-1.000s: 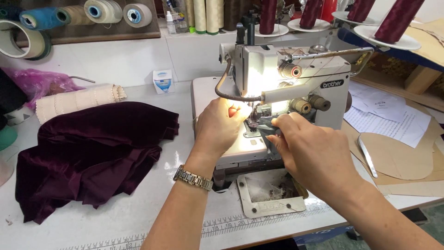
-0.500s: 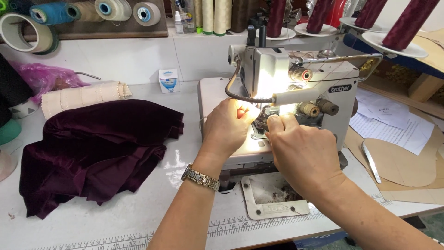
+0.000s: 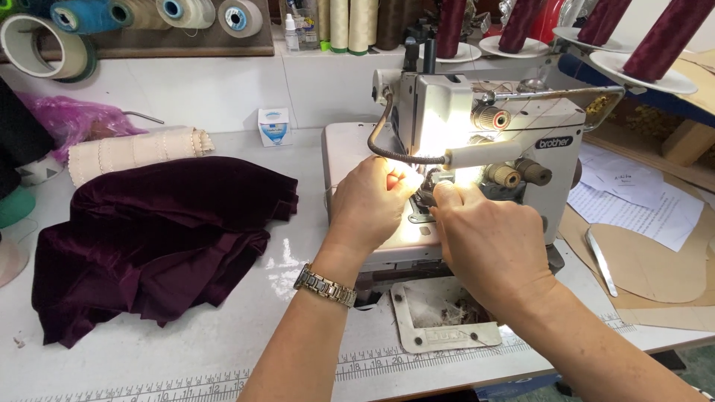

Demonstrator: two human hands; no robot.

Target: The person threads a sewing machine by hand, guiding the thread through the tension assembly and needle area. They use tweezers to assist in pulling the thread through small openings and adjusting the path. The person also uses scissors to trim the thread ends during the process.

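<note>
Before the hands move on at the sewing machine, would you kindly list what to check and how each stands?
1. Both hands at needle area: left hand and right hand there: ok.
2. Lamp lit on work area: ok.
3. Fingers clear of needle: cannot tell, hidden by glare.
4. Velvet fabric away from the machine: ok.
5. Thread routed: cannot tell.
</note>
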